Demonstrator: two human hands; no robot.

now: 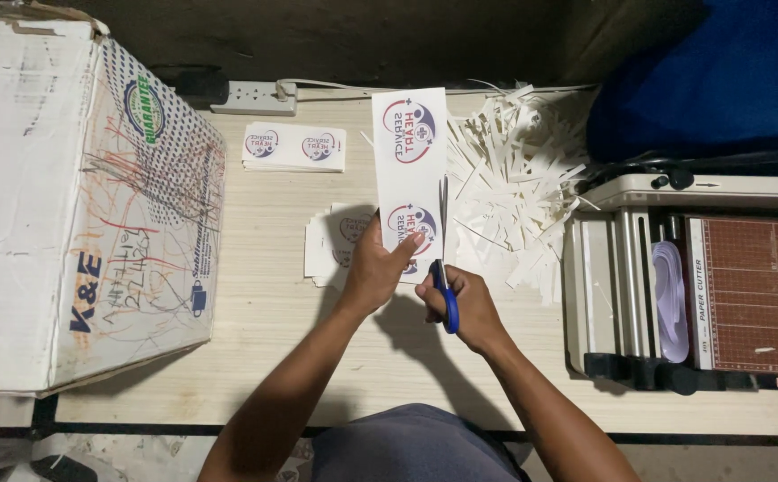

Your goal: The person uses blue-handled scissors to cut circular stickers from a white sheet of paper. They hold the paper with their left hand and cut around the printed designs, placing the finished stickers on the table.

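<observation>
Cutting along the right edge of the printed strip (pixel 409 170), the right hand (pixel 462 305) grips blue-handled scissors (pixel 444 268); the left hand (pixel 380 266) pinches the strip's lower end above the table (pixel 264 303) (2 round logos showing). A straight cut wants the paper held taut.

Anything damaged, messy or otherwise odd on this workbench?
Two things stand out. The cardboard box at the left is scribbled over with pen marks and torn along its top edge. A loose heap of white paper strips lies scattered between the printed sheet being cut and the paper cutter.
</observation>
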